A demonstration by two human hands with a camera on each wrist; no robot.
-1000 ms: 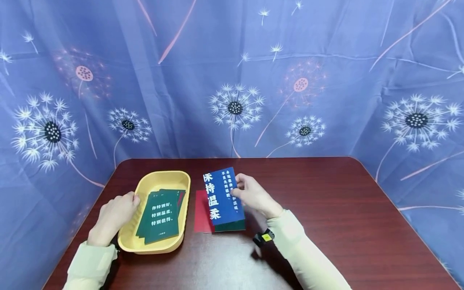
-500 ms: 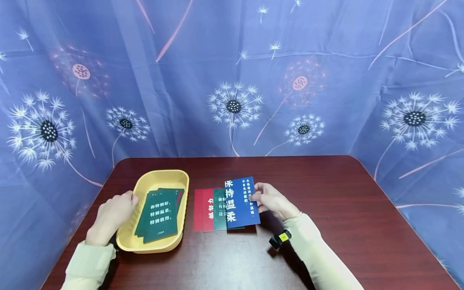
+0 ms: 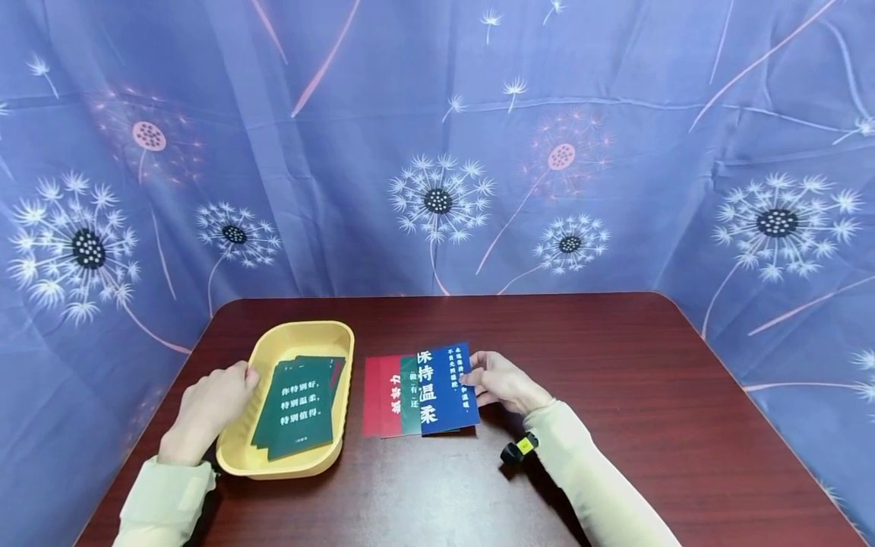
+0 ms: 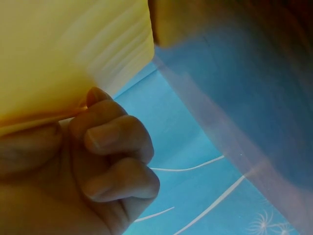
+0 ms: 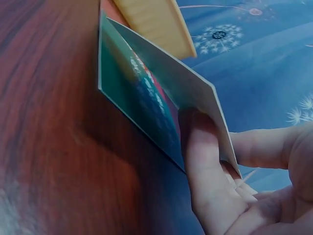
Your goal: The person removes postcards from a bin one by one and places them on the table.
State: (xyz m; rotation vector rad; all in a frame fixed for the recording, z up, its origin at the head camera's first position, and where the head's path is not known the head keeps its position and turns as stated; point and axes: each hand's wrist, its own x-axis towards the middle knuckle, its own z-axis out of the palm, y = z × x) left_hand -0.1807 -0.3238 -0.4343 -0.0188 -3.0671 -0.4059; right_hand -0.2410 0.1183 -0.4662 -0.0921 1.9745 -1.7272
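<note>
My left hand grips the left rim of a yellow plastic basket; in the left wrist view its curled fingers sit at the basket's edge. Several dark green cards with white writing lie inside, one red edge showing among them. Right of the basket, a blue card with white characters is pinched by its right edge in my right hand. It tilts over a green card and partly covers it. Red card area shows at the left of that overlapping row.
The brown wooden table stretches right of my right arm. A blue curtain with dandelion prints hangs behind and at both sides. A black device with a yellow mark is on my right wrist.
My right hand has carried the blue card rightward, lowered it, then shifted slightly back left, uncovering writing on the red and green cards. My left hand stays at the basket.
</note>
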